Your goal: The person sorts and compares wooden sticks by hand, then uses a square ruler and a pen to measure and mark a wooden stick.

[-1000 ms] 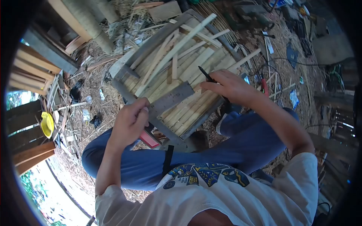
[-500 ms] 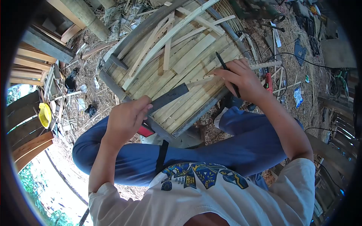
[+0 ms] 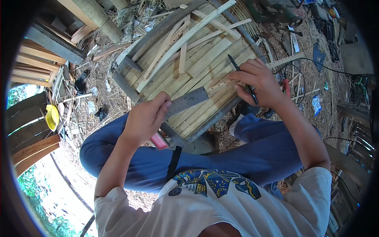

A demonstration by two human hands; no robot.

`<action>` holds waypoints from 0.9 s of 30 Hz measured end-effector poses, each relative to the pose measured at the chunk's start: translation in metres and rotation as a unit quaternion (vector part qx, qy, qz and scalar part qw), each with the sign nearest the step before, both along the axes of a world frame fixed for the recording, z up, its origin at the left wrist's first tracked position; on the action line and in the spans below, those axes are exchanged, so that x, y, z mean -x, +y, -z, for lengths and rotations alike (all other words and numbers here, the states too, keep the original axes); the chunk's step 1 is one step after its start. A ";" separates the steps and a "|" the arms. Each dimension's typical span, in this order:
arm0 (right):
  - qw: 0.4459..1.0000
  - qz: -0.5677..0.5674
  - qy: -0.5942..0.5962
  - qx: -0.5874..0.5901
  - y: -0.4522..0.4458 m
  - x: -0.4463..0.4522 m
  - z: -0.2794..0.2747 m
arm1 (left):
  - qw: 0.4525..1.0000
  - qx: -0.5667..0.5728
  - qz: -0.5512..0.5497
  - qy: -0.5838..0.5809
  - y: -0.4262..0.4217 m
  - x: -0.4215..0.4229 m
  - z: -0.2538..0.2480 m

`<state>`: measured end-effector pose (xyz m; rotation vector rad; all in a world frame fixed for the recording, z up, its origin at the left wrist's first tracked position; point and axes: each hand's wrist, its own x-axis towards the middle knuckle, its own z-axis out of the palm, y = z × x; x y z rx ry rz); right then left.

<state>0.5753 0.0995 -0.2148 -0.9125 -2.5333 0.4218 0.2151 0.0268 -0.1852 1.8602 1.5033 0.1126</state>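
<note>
My left hand (image 3: 144, 118) is closed around a try square. The try square's grey metal blade (image 3: 187, 102) points up and right over the slatted wooden work table, and its red handle (image 3: 159, 140) shows below my fingers. Its blade tip lies close to the near end of a narrow wooden strip (image 3: 285, 61) with a row of dark marks. My right hand (image 3: 258, 83) holds a black pen (image 3: 233, 63) slanted between its fingers. The strip passes beneath that hand; whether the fingers also grip it is hard to see.
Several thin wooden slats (image 3: 183, 45) lie across the table (image 3: 221, 73), which has a raised grey rim. A red-handled tool (image 3: 286, 87) and a black cable (image 3: 327, 71) are on the shaving-covered ground at right. A yellow hard-shelled object (image 3: 51, 117) sits at far left.
The view has shifted slightly, so the table appears further right and down. The try square has turned, showing its blade markings and more of its red handle. Both hands keep their holds.
</note>
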 end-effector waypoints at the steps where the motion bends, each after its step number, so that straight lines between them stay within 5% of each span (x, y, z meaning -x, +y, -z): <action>1: 1.000 0.007 0.010 0.002 -0.001 0.002 0.000 | 1.000 -0.016 0.011 0.010 0.000 0.000 0.003; 15: 0.998 0.042 0.034 -0.015 -0.005 -0.009 -0.008 | 0.989 -0.139 0.040 -0.031 0.011 -0.020 0.012; 27: 0.999 0.023 0.024 0.025 -0.013 -0.018 -0.011 | 0.997 -0.073 0.010 -0.021 0.018 -0.039 0.006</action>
